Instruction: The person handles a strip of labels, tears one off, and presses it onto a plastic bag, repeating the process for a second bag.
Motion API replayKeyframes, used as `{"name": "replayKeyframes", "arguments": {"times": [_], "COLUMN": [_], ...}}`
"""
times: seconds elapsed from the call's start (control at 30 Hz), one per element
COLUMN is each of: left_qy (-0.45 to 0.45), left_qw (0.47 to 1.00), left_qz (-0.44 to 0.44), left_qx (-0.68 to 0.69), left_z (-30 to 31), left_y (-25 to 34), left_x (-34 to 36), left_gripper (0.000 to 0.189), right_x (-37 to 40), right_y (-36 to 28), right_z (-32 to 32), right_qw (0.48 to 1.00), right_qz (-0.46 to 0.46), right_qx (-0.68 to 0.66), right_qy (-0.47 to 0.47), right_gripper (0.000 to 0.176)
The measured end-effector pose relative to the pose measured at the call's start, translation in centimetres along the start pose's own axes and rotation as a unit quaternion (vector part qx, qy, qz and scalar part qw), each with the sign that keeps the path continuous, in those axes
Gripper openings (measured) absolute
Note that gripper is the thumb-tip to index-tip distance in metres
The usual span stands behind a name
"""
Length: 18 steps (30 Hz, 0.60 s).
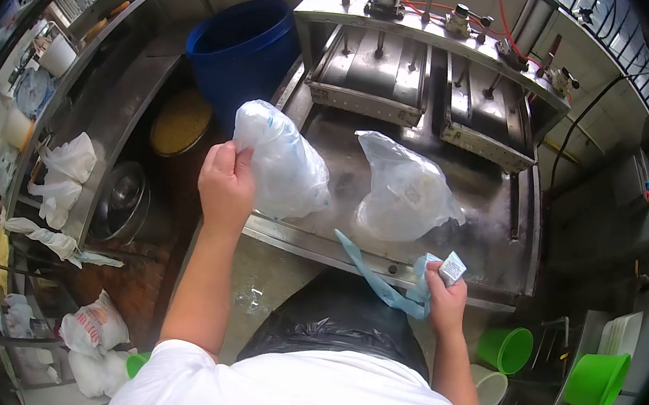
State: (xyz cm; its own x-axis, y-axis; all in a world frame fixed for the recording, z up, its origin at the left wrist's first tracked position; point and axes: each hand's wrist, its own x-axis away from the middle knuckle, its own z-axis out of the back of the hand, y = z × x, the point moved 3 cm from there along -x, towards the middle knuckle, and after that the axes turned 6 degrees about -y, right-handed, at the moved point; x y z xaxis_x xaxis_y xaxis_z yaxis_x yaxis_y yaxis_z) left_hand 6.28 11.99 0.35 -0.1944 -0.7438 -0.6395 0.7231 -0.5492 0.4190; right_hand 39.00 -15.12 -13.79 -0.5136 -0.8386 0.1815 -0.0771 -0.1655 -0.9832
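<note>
My left hand [228,175] pinches the upper left edge of a filled clear plastic bag [285,165] with blue marks, which leans at the front left of the metal table [312,245]. Beside it, apart from both hands, stands a second filled clear bag [404,195] with a gathered, pointed top. Near the table's front edge, my right hand [445,294] is closed on a small silvery packet [452,269] and a light blue plastic strip [379,282]. The strip trails from the fingers to the left. What fills the bags is hard to make out.
A metal press [429,32] with two perforated trays [369,81] spans the table's back. A blue barrel [242,47] stands behind on the left. Green buckets [505,350] are at the lower right, a metal shelf [115,125] with white bags at the left.
</note>
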Motion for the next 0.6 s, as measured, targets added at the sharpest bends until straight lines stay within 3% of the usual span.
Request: {"name": "replayKeyframes", "arguments": {"times": [0.1,0.33,0.4,0.53,0.6], "left_qy": [-0.001,0.105,0.184,0.220,0.169], "left_qw": [1.000,0.992,0.982,0.969,0.885], "left_qz": [-0.006,-0.060,-0.012,0.029,0.114], "left_qx": [0.006,-0.046,0.046,0.104,0.419], "left_z": [1.6,5.5,7.5,8.6,7.0], "left_y": [0.6,1.2,2.2,4.4,6.2], "left_x": [-0.6,-4.5,-6.4,-10.1,-11.3], "left_gripper": [0.020,0.019,0.023,0.025,0.033], "right_x": [0.0,0.1,0.2,0.1,0.0], "right_y": [-0.5,0.1,-0.1,-0.6,-0.8], "right_z": [-0.7,-1.5,-1.8,-2.2,-2.3], "right_qw": [1.000,0.999,0.999,0.999,0.999], "right_qz": [-0.012,-0.015,-0.019,-0.028,-0.027], "right_qx": [-0.017,0.005,0.008,-0.007,-0.013], "right_qy": [-0.017,-0.029,-0.034,-0.034,-0.031], "right_gripper": [0.012,0.012,0.012,0.013,0.013]}}
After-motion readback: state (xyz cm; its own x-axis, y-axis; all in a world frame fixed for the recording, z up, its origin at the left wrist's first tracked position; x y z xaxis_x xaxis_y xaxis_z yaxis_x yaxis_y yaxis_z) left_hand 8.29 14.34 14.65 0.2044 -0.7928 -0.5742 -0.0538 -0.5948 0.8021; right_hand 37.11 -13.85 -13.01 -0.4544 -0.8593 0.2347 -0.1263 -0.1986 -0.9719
